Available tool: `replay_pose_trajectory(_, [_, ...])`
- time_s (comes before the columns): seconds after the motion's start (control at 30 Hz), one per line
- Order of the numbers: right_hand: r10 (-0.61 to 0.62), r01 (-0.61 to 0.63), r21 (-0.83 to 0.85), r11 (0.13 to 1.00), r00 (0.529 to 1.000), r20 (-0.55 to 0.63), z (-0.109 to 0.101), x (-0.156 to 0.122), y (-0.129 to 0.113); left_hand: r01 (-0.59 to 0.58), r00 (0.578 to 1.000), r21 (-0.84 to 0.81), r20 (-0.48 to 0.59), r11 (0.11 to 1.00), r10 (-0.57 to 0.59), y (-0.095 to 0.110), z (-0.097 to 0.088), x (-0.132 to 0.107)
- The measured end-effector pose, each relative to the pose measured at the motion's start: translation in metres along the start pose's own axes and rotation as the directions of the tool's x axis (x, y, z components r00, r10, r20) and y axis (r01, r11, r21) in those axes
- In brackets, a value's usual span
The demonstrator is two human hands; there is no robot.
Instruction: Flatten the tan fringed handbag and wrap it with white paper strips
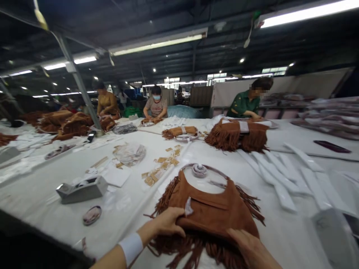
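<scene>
A brown suede-like shoulder bag [202,201] with long fringe lies on the white table in front of me, its strap end away from me. Wrapped strap [199,170] parts rest at its top, and a small piece of clear plastic [189,206] sits on its front. My left hand [166,222] grips the bag's lower left side, thumb and fingers apart around the edge. At the lower right edge, my right hand [249,244] holds the bag; some of its fingers are hidden. Fringe [196,248] hangs out between the two hands.
A tape dispenser [82,188] and a wrapped coil [92,215] lie to the left. Small tan tags [161,168] are scattered ahead. White strips [275,175] lie right, near another dispenser [333,235]. Fringed bags [238,134] are stacked beyond. Several people work across the table.
</scene>
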State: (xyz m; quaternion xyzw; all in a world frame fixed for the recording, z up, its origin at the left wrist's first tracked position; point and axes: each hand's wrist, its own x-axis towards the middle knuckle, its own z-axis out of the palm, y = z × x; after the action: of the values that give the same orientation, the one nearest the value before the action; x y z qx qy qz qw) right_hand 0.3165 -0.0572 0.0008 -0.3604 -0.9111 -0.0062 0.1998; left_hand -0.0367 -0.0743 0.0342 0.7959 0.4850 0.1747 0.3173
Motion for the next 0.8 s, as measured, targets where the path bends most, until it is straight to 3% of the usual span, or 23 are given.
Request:
replay_pose_trajectory(0.1, [0.049, -0.051, 0.008, 0.999, 0.991, 0.125, -0.013, 0.003, -0.016, -0.011, 0.999, -0.108, 0.029, 0.994, 0.014, -0.004, -0.009, -0.011])
replay_pose_trajectory(0.17, [0.065, -0.067, 0.008, 0.998, 0.987, 0.145, -0.021, 0.007, -0.024, -0.007, 1.000, -0.136, 0.028, 0.991, 0.011, -0.003, -0.012, -0.016])
replay_pose_trajectory(0.4, [0.022, -0.025, 0.040, 0.999, 0.998, 0.066, -0.019, 0.003, -0.024, 0.066, 0.997, -0.090, -0.021, 0.994, -0.068, -0.002, -0.006, -0.012])
replay_pose_trajectory(0.53, [0.027, -0.029, 0.045, 0.999, 0.999, 0.044, -0.016, -0.001, -0.023, 0.039, 0.999, -0.044, -0.018, 0.998, -0.040, 0.001, -0.002, -0.005])
replay_pose_trajectory(0.7, [0.027, -0.029, 0.045, 0.999, 0.998, 0.061, -0.015, -0.002, -0.022, -0.086, 0.994, 0.023, 0.063, 0.996, 0.085, 0.007, -0.007, 0.003])
replay_pose_trajectory(0.8, [0.056, -0.061, 0.062, 0.996, 0.994, 0.089, -0.016, 0.000, -0.021, -0.120, 0.974, -0.051, 0.185, 0.991, 0.128, 0.001, -0.021, 0.006])
